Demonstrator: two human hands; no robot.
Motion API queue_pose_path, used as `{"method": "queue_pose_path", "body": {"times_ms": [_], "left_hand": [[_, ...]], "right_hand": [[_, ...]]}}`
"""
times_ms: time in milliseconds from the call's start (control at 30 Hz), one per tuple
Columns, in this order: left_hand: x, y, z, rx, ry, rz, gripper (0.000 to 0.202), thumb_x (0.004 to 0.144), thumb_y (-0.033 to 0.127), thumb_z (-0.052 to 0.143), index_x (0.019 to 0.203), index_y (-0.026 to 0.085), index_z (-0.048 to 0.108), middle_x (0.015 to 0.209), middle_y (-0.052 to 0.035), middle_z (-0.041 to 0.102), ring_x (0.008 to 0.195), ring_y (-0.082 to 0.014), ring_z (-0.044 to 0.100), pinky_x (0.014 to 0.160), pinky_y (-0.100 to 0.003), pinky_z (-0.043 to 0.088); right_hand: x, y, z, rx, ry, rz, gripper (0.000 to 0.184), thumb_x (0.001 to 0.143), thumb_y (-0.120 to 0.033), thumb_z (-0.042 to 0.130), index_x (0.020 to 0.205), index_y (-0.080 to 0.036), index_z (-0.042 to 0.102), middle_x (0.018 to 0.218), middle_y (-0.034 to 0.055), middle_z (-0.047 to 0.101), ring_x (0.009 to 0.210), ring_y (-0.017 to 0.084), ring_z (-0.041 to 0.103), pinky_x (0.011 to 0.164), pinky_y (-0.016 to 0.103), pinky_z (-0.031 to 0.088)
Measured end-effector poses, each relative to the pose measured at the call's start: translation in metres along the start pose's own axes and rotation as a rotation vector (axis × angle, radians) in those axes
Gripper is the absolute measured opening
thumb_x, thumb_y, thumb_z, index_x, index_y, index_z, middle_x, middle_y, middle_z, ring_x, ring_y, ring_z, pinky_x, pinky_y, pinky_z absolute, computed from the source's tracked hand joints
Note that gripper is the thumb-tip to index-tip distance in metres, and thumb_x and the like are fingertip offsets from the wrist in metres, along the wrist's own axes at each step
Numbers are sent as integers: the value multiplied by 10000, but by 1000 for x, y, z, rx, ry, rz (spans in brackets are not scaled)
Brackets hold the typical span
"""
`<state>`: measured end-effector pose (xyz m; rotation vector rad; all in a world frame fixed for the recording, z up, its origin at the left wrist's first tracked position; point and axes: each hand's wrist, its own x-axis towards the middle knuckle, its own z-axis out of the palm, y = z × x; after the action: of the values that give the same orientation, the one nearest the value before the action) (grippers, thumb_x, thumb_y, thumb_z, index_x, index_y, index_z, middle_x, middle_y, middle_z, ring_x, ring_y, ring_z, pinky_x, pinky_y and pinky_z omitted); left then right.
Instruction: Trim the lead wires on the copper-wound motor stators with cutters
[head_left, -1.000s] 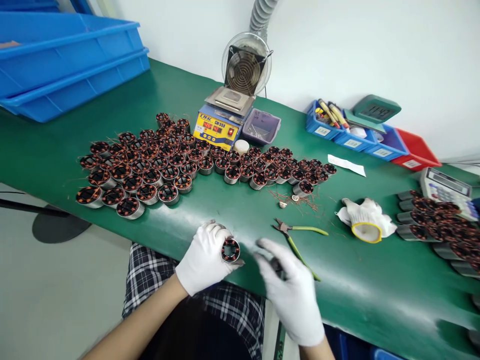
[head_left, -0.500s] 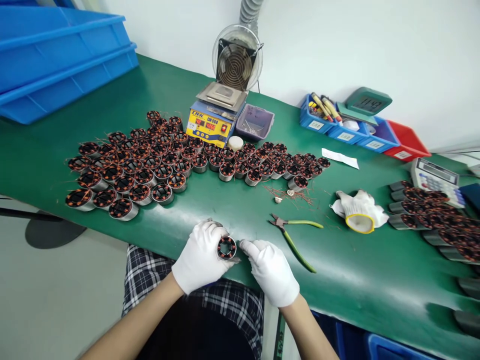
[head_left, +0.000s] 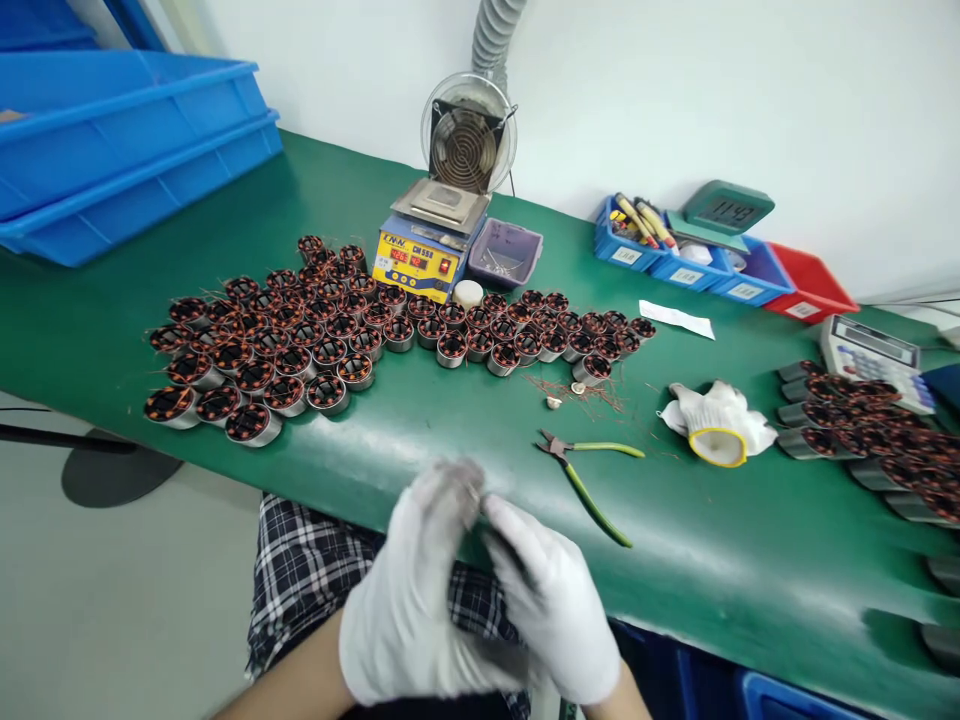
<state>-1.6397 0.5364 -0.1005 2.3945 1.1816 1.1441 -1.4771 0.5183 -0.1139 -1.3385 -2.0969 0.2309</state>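
Note:
Both my hands wear white gloves and meet at the near edge of the green table (head_left: 465, 440), above my checked lap. My left hand (head_left: 420, 590) is smeared by motion, its back towards me and its fingers curled. The tips of my right hand (head_left: 555, 600) press against its fingers. The small motor stator that the left hand held is hidden behind the hands. Green-handled cutters (head_left: 589, 470) lie on the table just right of my right hand.
Several copper-wound stators (head_left: 315, 330) stand in rows across the table's middle, with more at the right (head_left: 870, 430). A solder pot (head_left: 420, 255) with a fan, a grey tray (head_left: 506, 255), a spare glove (head_left: 716, 425), small bins (head_left: 690, 265), a calculator (head_left: 874, 360) and blue crates (head_left: 127, 140) lie beyond.
My hands have drawn back towards me and closed together, and the left hand has turned so that it covers the stator. The right hand came in from the right.

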Motion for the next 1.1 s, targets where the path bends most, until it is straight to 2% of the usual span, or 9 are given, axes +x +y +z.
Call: {"method": "queue_pose_path", "body": {"times_ms": [133, 267, 400, 600, 767, 867, 967, 1033, 1100], "left_hand": [[12, -2, 10, 11, -194, 120, 939, 717, 670, 462, 1353, 95, 79, 1200, -221, 488, 1144, -342, 465, 966, -508, 364], [16, -29, 19, 44, -410, -38, 970, 643, 624, 601, 1314, 88, 149, 1196, -242, 471, 1081, -361, 502, 866, -504, 439], [12, -38, 18, 23, -552, -110, 654, 718, 408, 641, 1225, 165, 308, 1175, -147, 478, 1028, -289, 523, 845, -437, 457], [10, -38, 20, 58, -540, -10, 120, 837, 174, 452, 957, 179, 455, 1082, -86, 514, 954, -242, 509, 790, -403, 439], [9, -41, 27, 138, -451, 120, 125, 866, 200, 373, 854, 165, 492, 898, -63, 569, 812, -227, 493, 718, -389, 421], [8, -41, 31, 172, -424, 115, 136, 849, 182, 381, 776, 170, 495, 817, -50, 563, 752, -214, 477, 685, -371, 412], [9, -40, 33, 170, -404, 113, 135, 832, 156, 388, 746, 178, 490, 783, -40, 555, 712, -200, 467, 657, -353, 406], [9, -41, 33, 164, -401, 113, 131, 830, 156, 392, 747, 181, 490, 780, -36, 554, 707, -198, 468, 650, -348, 405], [10, -40, 33, 167, -405, 112, 115, 827, 164, 401, 761, 181, 495, 784, -40, 554, 718, -204, 476, 654, -353, 411]], "right_hand": [[3, 0, 30, -22, -187, 91, 345, 810, -153, 360, 1122, -113, 502, 695, 78, 663, 540, 195, 608, 488, 285, 471], [1, 8, 38, 61, -400, 271, 556, 772, -122, 402, 1316, -56, 308, 628, 41, 656, 498, 184, 583, 488, 265, 437], [0, 10, 36, 65, -356, 370, 366, 786, -127, 413, 1139, -136, 512, 706, 62, 682, 569, 188, 606, 531, 263, 417], [9, 9, 33, 487, -197, 610, 228, 812, -283, 411, 627, -195, 513, 454, -35, 479, 419, 112, 437, 445, 230, 340], [14, 19, 21, 998, -224, 1026, 199, 709, -359, 512, 616, -188, 470, 386, -94, 375, 296, 52, 267, 316, 187, 224], [9, 35, 5, 978, -124, 1137, 234, 677, -404, 552, 642, -183, 484, 370, -102, 374, 267, 47, 249, 290, 180, 187], [2, 45, -8, 643, 161, 1037, 244, 734, -421, 528, 703, -179, 524, 449, -57, 471, 344, 85, 399, 344, 203, 323], [-1, 42, -8, 386, 249, 761, 178, 774, -358, 532, 780, -183, 560, 638, 13, 590, 557, 135, 555, 529, 257, 465], [-1, 33, 0, 210, 158, 400, 102, 801, -263, 529, 854, -193, 583, 838, 64, 626, 775, 171, 594, 713, 309, 487]]}}
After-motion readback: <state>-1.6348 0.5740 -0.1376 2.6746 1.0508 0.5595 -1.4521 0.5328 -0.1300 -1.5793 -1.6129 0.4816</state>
